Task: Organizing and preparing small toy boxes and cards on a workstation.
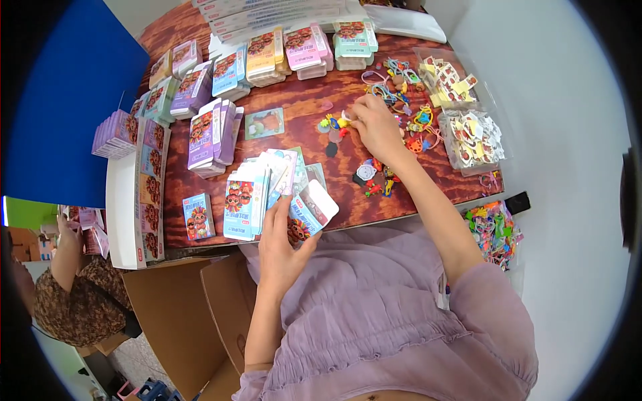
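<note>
Left hand (284,240) curls round an open blue box (305,219), pale flap out, at worktop's (361,215) near edge, beside stacked blue boxes (242,207). Right hand (350,120): fingertips drawn together at small colourful trinkets (331,123); cannot tell if 1 is gripped. 2 cut-out piles (473,139) farther right.

Gaps on a crowded tabletop (302,100)
You can pass between the flat card (265,124) and the coloured trinkets (332,123), or along the front edge from the open box (309,212) to your right forearm (428,196); box rows (265,57) bar the back, a long tray (126,214) the left
</note>
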Demonstrator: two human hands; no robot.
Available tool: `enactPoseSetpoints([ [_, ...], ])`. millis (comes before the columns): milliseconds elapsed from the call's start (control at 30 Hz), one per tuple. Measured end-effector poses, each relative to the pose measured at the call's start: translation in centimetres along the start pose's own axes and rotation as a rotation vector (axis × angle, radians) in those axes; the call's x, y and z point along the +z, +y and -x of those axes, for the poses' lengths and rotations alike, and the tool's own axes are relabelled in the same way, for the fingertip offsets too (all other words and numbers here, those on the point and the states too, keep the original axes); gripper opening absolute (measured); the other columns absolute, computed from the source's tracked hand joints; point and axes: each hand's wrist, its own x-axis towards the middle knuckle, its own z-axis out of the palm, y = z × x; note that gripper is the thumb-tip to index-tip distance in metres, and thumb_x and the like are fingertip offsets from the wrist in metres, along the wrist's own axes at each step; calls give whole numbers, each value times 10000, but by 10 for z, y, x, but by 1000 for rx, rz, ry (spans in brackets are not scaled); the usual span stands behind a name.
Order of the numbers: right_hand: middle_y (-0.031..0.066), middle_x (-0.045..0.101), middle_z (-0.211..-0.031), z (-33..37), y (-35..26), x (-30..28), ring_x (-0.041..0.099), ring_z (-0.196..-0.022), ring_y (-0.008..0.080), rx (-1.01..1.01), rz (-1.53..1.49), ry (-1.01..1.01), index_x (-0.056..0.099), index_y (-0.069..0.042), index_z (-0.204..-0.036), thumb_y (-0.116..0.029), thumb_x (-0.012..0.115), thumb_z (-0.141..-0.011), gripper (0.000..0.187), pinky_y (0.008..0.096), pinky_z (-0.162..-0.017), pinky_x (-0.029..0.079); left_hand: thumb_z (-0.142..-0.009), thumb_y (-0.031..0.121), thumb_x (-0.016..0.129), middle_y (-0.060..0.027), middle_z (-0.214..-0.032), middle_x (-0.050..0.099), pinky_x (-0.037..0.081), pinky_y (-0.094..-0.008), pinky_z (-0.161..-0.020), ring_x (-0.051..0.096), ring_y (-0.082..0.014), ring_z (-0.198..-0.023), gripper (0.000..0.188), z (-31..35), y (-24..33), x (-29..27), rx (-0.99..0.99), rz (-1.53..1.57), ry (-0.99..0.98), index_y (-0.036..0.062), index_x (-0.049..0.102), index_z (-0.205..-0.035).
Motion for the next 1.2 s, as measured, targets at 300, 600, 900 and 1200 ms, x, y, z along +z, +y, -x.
enactPoseSetpoints([
  [300, 189, 704, -1095, 20, 17, -34, 654, -822, 148, 475, -1003, 45, 615, -28, -809, -89, 650, -901, 116, 277, -691, 508, -716, 73, 809, -153, -1245, 555, 483, -361, -938, 584, -271, -1128, 752, -10, 0, -4, -85, 110, -15, 2, 485, -1391],
  [600, 70, 613, -688, 27, 53, -104, 534, -549, 128, 487, -227, -39, 574, -33, -882, -87, 577, -932, 73, 303, -518, 431, -713, 71, 811, -152, -1258, 558, 483, -366, -938, 580, -274, -1127, 757, -7, -3, -4, -74, 122, -23, 5, 487, -1394],
  [900, 166, 631, -978, 52, 46, -97, 649, -921, 375, 213, 186, -318, 633, -106, -1053, -97, 619, -865, 189, 486, -768, 498, -696, 78, 829, -158, -1273, 560, 469, -375, -960, 574, -288, -1143, 790, -3, -1, -8, -56, 134, -35, 10, 482, -1402],
  [1200, 130, 615, -977, 43, 46, -88, 661, -899, 342, 27, 328, -376, 643, -93, -1004, 8, 588, -801, 234, 466, -756, 519, -723, 104, 824, -182, -1332, 533, 467, -404, -989, 562, -325, -1202, 793, 3, -3, -8, -28, 105, -50, 19, 459, -1422],
])
